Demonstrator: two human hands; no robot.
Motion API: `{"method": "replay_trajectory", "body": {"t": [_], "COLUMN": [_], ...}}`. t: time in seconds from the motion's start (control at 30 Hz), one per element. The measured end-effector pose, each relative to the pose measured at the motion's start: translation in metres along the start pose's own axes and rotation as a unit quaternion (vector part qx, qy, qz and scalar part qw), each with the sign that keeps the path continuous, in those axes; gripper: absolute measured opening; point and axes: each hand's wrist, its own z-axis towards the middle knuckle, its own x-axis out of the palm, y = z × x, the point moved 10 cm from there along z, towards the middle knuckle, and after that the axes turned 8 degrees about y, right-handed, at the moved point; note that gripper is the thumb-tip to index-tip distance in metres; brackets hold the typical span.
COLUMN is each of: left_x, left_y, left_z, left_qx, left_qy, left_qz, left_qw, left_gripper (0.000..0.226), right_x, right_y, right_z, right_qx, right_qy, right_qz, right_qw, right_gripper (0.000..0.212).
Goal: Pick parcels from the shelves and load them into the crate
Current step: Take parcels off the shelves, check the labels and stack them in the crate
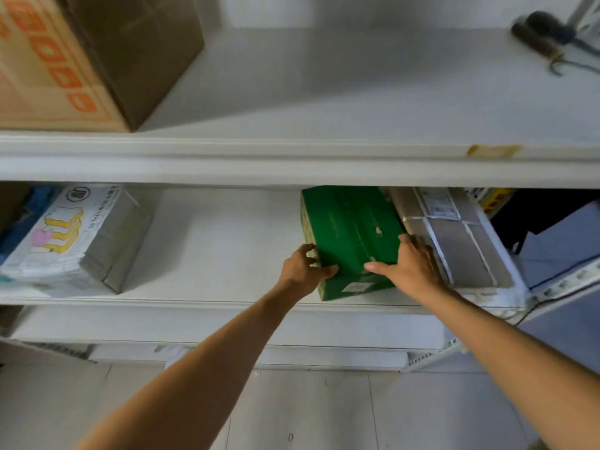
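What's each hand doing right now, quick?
Left hand: closed on the green box, gripping its left front corner.
Right hand: closed on the same box, gripping its right side.

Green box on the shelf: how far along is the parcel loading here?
Done: nothing can be confirmed, since no crate is in view. In hand: the left hand and right hand grip the green box, not yet clear of the shelf. Left: the grey parcel beside it, the white parcel and the brown carton above.
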Motion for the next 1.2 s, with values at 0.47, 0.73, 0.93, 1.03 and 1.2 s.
{"method": "replay_trajectory", "body": {"t": [0.47, 0.73, 0.93, 1.03, 1.2], "left_x": [-0.060, -0.081, -0.069, -0.078, -0.101], "left_y": [0.046, 0.045, 0.047, 0.057, 0.055], "left_z": [-0.034, -0.035, -0.057, -0.088, -0.130], "left_qx": [-0.072, -0.044, -0.034, -0.017, 0.020], "left_qy": [0.010, -0.032, -0.048, -0.071, -0.115], "left_qz": [-0.104, -0.153, -0.169, -0.215, -0.247], "left_qw": [0.992, 0.987, 0.984, 0.974, 0.962], "left_gripper": [0.059, 0.073, 0.072, 0.052, 0.008], "right_x": [0.058, 0.067, 0.078, 0.075, 0.065], "right_y": [0.025, 0.028, 0.019, 0.022, 0.052], "right_z": [-0.009, 0.004, -0.008, -0.025, -0.064], "right_qx": [0.025, 0.033, 0.025, 0.016, -0.020], "right_qy": [0.015, 0.066, 0.053, 0.027, 0.050], "right_qz": [0.208, 0.264, 0.320, 0.340, 0.317], "right_qw": [0.978, 0.962, 0.946, 0.940, 0.947], "right_gripper": [0.110, 0.120, 0.086, 0.079, 0.118]}}
